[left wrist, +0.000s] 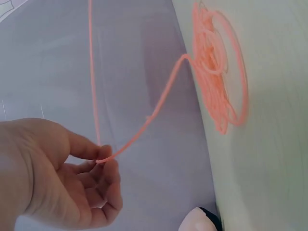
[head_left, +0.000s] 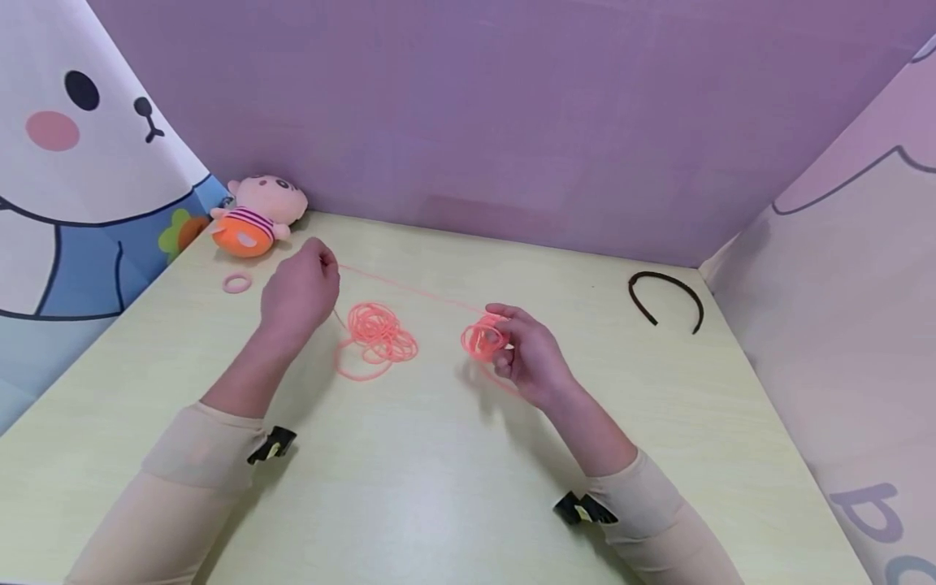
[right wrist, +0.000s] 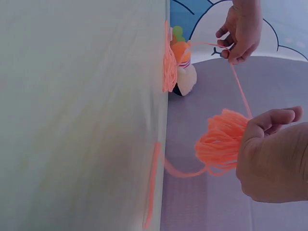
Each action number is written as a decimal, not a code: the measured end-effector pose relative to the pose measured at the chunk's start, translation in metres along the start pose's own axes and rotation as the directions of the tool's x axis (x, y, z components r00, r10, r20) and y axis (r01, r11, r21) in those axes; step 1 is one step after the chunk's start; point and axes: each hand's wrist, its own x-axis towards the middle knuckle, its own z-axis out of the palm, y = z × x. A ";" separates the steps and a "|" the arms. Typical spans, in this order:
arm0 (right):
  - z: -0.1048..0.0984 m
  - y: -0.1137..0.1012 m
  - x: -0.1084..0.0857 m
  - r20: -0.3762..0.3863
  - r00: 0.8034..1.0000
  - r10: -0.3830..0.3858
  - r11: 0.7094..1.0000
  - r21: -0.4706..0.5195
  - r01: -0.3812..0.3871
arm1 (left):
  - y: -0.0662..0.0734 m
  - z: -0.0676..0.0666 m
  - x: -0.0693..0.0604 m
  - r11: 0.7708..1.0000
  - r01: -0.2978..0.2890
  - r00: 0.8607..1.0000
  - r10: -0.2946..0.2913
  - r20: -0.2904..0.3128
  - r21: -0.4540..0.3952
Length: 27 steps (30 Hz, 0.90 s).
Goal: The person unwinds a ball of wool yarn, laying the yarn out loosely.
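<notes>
My left hand (head_left: 301, 284) is raised over the table's left half. In the left wrist view its thumb and forefinger pinch a coral-pink string (left wrist: 149, 118). One end of that string drops to a loose heap (head_left: 374, 327) on the table, between and in front of my hands. The other side runs nearly straight across to my right hand (head_left: 534, 357). There the fingers hold a wound bundle of the same string (right wrist: 219, 144), lifted off the surface. A tail (right wrist: 185, 173) hangs from the bundle to the table. The right palm is hidden.
A plush toy (head_left: 256, 215) with an orange bottom lies at the back left corner. Near it is a pink ring (head_left: 237, 283). A dark headband (head_left: 665, 276) rests at the right on the pale table (head_left: 439, 487). Fabric walls enclose the back and sides.
</notes>
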 end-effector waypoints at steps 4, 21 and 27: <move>0.000 0.000 -0.001 -0.017 1.000 0.018 0.996 -0.089 -0.020 | 0.002 -0.004 -0.001 0.997 0.008 0.997 -0.014 -0.082 -0.073; 0.000 -0.001 -0.004 0.108 0.994 -0.019 0.997 0.074 0.011 | 0.013 0.020 -0.004 0.967 -0.204 0.907 0.244 0.342 -0.151; 0.002 -0.001 -0.006 0.200 0.980 -0.004 1.000 0.021 0.000 | 0.038 0.044 -0.025 0.858 -0.349 0.836 0.466 0.288 -0.377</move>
